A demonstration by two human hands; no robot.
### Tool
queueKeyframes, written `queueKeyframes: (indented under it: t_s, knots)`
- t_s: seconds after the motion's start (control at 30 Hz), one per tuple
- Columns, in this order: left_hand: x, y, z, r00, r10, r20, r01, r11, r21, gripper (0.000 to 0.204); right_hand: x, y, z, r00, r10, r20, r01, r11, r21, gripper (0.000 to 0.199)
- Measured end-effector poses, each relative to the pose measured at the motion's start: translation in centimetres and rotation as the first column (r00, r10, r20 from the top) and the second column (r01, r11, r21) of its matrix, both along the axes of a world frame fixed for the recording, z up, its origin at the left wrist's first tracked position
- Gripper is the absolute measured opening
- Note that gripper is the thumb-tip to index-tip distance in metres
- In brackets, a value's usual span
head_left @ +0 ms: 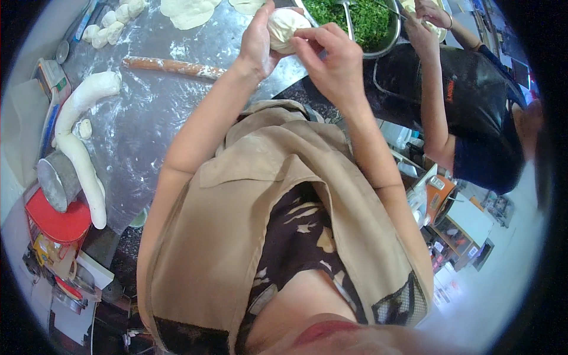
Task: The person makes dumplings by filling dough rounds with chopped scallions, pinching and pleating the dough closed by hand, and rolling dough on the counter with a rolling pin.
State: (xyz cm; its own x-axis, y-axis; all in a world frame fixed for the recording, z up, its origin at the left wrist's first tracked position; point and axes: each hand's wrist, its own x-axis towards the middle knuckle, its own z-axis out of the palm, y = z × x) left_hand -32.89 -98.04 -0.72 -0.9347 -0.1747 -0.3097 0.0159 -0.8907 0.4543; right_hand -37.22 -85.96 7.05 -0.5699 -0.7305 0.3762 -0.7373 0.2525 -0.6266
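A round, pleated dough bun [287, 29] rests in my left hand [257, 44], whose palm and fingers cup it from the left and below. With thumb and fingers pinched together, my right hand [334, 62] grips the bun's edge on its right side. What filling the bun holds is hidden. Just beyond, to the right, is a metal bowl [395, 41] of chopped greens [371, 22] with a spoon [348, 21] in it. Left of my hands a floury wooden rolling pin [171, 65] lies on the metal table [148, 112].
A long dough rope [80, 151] and a small dough piece [86, 128] lie at the left, near a metal container [58, 180] and a red stool [59, 219]. Farther back are several dough lumps [115, 26] and flat dough sheets [189, 12]. A co-worker [455, 106] works at the right.
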Motion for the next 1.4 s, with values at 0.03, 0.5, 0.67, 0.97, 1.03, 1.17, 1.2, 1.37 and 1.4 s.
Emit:
queueKeyframes:
  t_s: [0.03, 0.5, 0.67, 0.97, 1.03, 1.17, 1.2, 1.37, 1.4]
  knots:
    - [0.2, 0.5, 0.2, 0.998, 0.051, -0.021, -0.052, 0.998, -0.043, 0.054, 0.4, -0.2, -0.6, 0.997, -0.075, -0.013, 0.075, 0.997, 0.011, 0.011]
    - [2.6, 1.0, -4.9, 0.935, -0.037, 0.352, 0.013, 0.998, 0.069, 0.045, -0.8, -0.5, -5.9, 0.891, 0.34, -0.3, -0.242, 0.916, 0.32, 0.013]
    - [4.8, -0.2, -7.7, 0.919, -0.151, 0.365, 0.047, 0.959, 0.28, 0.052, 1.2, -1.7, -10.6, 0.911, 0.331, -0.246, -0.271, 0.93, 0.248, 0.012]
    - [-0.5, -19.6, -14.5, 0.682, 0.705, 0.194, 0.41, -0.149, -0.9, 0.059, 0.3, -11.8, -14.8, 0.953, 0.275, -0.127, -0.17, 0.833, 0.527, 0.015]
    - [-0.1, -22.3, -15.8, 0.725, 0.616, 0.309, 0.56, -0.266, -0.785, 0.06, -0.4, -10.1, -10.2, 0.98, 0.159, -0.115, -0.126, 0.959, 0.254, 0.015]
    - [-1.0, -22.5, -14.1, 0.6, 0.678, 0.424, 0.762, -0.324, -0.56, 0.054, -9.3, 2.9, -8.6, 0.911, -0.227, -0.345, 0.278, 0.955, 0.105, 0.028]
    - [-1.2, -22.1, -13.2, 0.621, 0.627, 0.47, 0.759, -0.333, -0.559, 0.037, -11.4, 6.9, -9.2, 0.867, -0.313, -0.387, 0.391, 0.91, 0.139, 0.034]
    - [-0.6, -23.1, -14.2, 0.895, 0.409, 0.179, 0.43, -0.676, -0.599, 0.018, -17.7, 9.8, -9.3, 0.874, 0.102, -0.476, 0.167, 0.856, 0.49, 0.039]
    - [-0.3, -23.8, -14.4, 0.868, 0.402, 0.293, 0.488, -0.575, -0.657, 0.018, -17.9, 8.6, -9.2, 0.835, 0.236, -0.497, 0.073, 0.848, 0.525, 0.037]
